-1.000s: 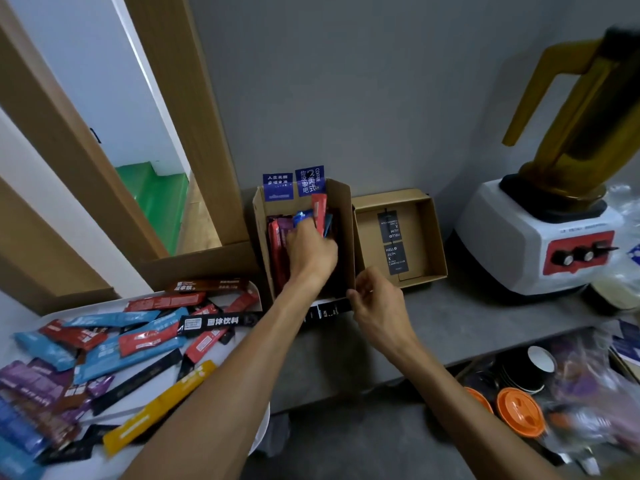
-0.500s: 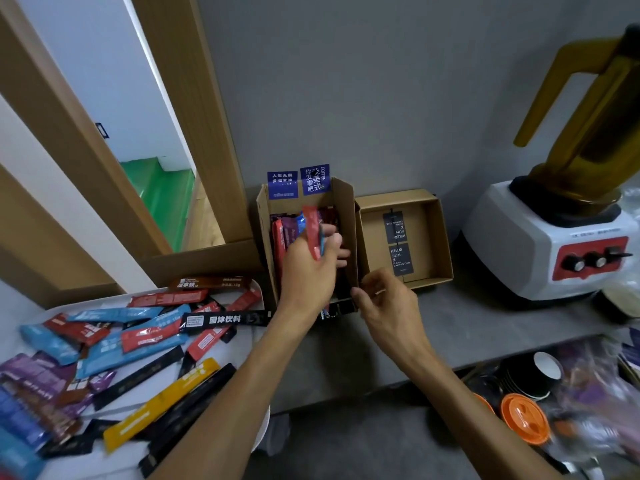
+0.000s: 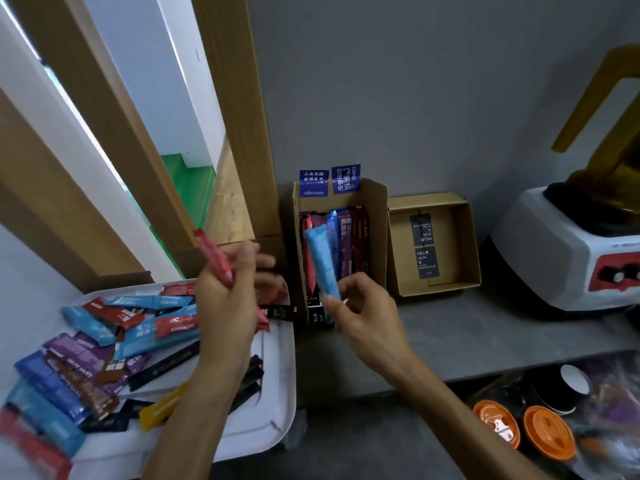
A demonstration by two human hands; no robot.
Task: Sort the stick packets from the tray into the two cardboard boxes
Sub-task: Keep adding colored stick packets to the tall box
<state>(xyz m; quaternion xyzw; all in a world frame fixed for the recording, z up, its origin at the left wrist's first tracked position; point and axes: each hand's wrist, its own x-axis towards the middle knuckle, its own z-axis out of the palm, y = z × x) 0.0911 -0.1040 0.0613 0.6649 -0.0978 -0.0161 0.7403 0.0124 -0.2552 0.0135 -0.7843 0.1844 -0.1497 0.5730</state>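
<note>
Head view puts the white tray (image 3: 277,403) at lower left, heaped with stick packets (image 3: 138,337). At centre stands the tall cardboard box (image 3: 375,237) holding upright packets, the shallow cardboard box (image 3: 446,278) just right of it. Your left hand (image 3: 225,306) clutches a red packet (image 3: 213,256) above the tray; your right hand (image 3: 363,313) pinches a light-blue packet (image 3: 322,261) before the tall box.

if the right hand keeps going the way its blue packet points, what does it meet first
Probably the packets standing in the left cardboard box: the right hand aims its light blue packet up and away into them, though depth is unclear.
</note>
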